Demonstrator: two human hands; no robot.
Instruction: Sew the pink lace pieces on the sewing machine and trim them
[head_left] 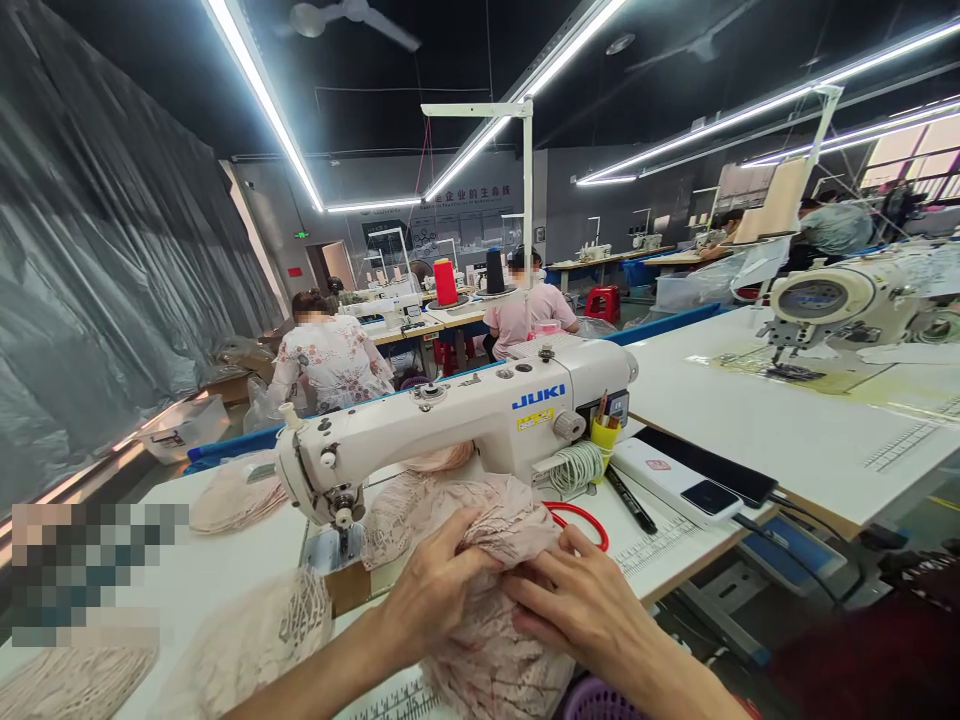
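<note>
A bunched piece of pale pink lace fabric (499, 510) lies across the front of the white sewing machine (450, 410) and hangs over the table edge. My left hand (439, 575) is closed on its left side, thumb and fingers pinching a fold. On the right, my right hand (574, 595) grips the same fabric, its fingers curled into the gathers. Both hands are close together, right of the needle area (343, 535). Part of the fabric between and under the fingers is hidden.
Stacks of lace pieces (240, 492) lie on the table at left. Beside the machine are a red ring (589, 522), a black marker (631, 500), a yellow cup (604, 440), a white power bank (667, 478) and a dark phone (701, 465). A purple basket (600, 700) stands below. Co-workers sit ahead.
</note>
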